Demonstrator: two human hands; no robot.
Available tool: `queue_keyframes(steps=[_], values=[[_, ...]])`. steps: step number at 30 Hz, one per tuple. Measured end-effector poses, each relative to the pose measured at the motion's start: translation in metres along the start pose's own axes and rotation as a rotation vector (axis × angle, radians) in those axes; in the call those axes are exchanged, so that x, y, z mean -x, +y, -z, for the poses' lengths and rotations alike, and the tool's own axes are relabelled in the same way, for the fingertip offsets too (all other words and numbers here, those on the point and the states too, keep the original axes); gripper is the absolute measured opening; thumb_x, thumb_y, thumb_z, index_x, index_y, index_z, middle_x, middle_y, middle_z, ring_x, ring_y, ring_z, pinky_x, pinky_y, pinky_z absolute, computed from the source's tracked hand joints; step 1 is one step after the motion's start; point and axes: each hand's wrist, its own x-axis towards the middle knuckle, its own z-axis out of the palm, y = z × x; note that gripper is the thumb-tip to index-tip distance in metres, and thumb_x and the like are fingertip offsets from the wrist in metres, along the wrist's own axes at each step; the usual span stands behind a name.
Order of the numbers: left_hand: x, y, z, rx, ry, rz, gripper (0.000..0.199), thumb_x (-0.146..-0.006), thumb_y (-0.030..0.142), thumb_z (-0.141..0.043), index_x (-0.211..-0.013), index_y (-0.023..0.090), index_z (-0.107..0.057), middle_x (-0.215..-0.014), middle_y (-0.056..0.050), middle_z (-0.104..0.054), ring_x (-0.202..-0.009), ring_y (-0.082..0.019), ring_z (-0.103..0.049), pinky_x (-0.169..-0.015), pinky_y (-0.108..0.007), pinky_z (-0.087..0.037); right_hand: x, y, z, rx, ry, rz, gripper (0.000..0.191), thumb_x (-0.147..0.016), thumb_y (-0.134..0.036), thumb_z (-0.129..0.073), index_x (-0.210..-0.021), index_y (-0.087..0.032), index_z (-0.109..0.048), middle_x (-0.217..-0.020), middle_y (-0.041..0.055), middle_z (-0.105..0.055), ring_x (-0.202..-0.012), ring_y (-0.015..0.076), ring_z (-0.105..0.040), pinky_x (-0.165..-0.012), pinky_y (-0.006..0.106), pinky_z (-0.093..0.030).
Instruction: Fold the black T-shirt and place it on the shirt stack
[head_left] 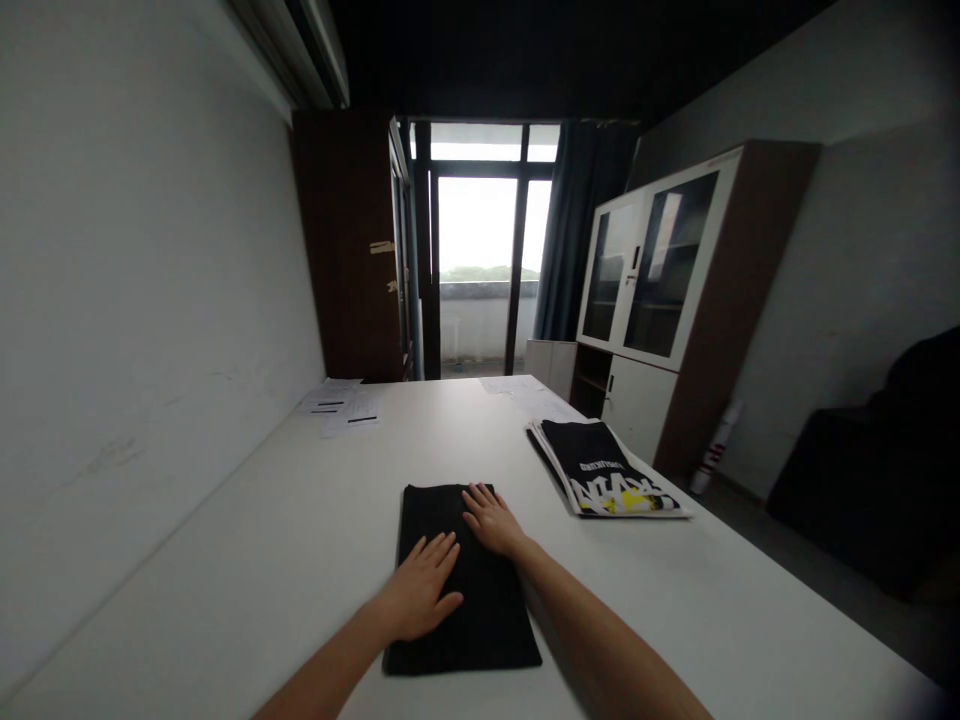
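Observation:
A black piece of cloth [480,630], folded into a neat rectangle, lies flat on the white table [247,590] in front of me. My left hand [424,590] rests palm down on its left middle part, fingers stretched out. Farther up, my right hand [491,518] lies flat near the cloth's far right corner, its fingers also extended. Neither hand grips anything. To the right sits a stack of folded shirts [600,465], the top one black with white lettering and a yellow print.
Paper sheets [341,408] lie at the table's far left, and more papers [517,385] near its far edge. A wall borders the left side. Beyond stand a dark brown cabinet [345,240] and a white glass-door cabinet [667,270].

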Motion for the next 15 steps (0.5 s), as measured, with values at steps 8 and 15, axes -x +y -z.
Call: queue_keyframes(steps=[8, 15], values=[[0.002, 0.016, -0.007, 0.01, 0.012, -0.071, 0.078, -0.102, 0.063, -0.032, -0.165, 0.023, -0.01, -0.17, -0.005, -0.002, -0.157, -0.027, -0.004, -0.128, -0.051, -0.005, 0.003, 0.01, 0.004, -0.019, 0.033, 0.036, 0.058, -0.104, -0.045, -0.034, -0.157, -0.023, -0.04, -0.167, 0.0051, -0.025, -0.155, 0.0248, -0.015, -0.125, 0.046, -0.014], [-0.003, 0.005, -0.014, -0.003, 0.106, 0.137, 0.083, -0.098, 0.072, -0.029, -0.163, 0.02, -0.024, -0.169, -0.007, -0.011, -0.156, -0.031, -0.01, -0.127, -0.054, -0.009, 0.027, -0.009, 0.005, -0.031, 0.056, 0.066, 0.057, -0.105, -0.044, -0.034, -0.157, -0.022, -0.041, -0.164, 0.0065, -0.031, -0.154, 0.0241, -0.02, -0.125, 0.047, -0.013]])
